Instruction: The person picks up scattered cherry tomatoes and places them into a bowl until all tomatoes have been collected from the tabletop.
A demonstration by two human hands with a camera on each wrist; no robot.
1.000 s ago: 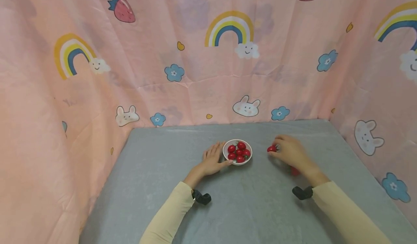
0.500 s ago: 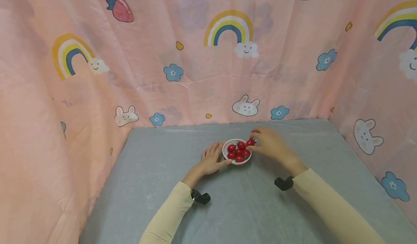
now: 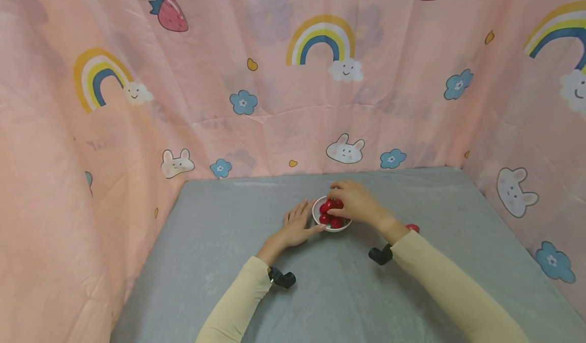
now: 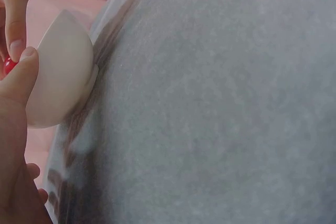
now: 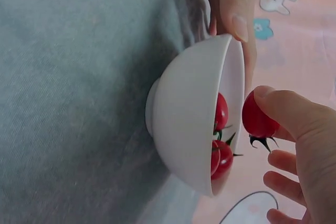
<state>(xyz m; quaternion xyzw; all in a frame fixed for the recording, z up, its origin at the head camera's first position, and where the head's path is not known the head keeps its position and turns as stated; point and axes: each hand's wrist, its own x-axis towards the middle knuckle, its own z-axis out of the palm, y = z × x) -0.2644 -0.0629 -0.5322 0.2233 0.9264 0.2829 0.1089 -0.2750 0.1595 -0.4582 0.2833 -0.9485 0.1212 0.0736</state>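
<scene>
A small white bowl [image 3: 320, 225] with several red cherry tomatoes [image 3: 326, 208] stands in the middle of the grey table. My right hand [image 3: 338, 208] hovers over the bowl. In the right wrist view, my right hand [image 5: 277, 129] pinches a cherry tomato [image 5: 257, 119] with a green stem just above the bowl's rim [image 5: 231, 103]. My left hand [image 3: 299, 223] lies on the table to the left of the bowl, fingers straight. Its thumb [image 4: 18, 77] rests against the bowl's wall [image 4: 60, 72].
One more cherry tomato [image 3: 413, 227] lies on the grey table cover [image 3: 320, 292] behind my right forearm. Pink curtains printed with rainbows and bunnies [image 3: 274, 78] close off the back and both sides.
My right hand carried a cherry tomato leftward from the table beside the bowl to above the bowl. The left hand and the bowl stayed put.
</scene>
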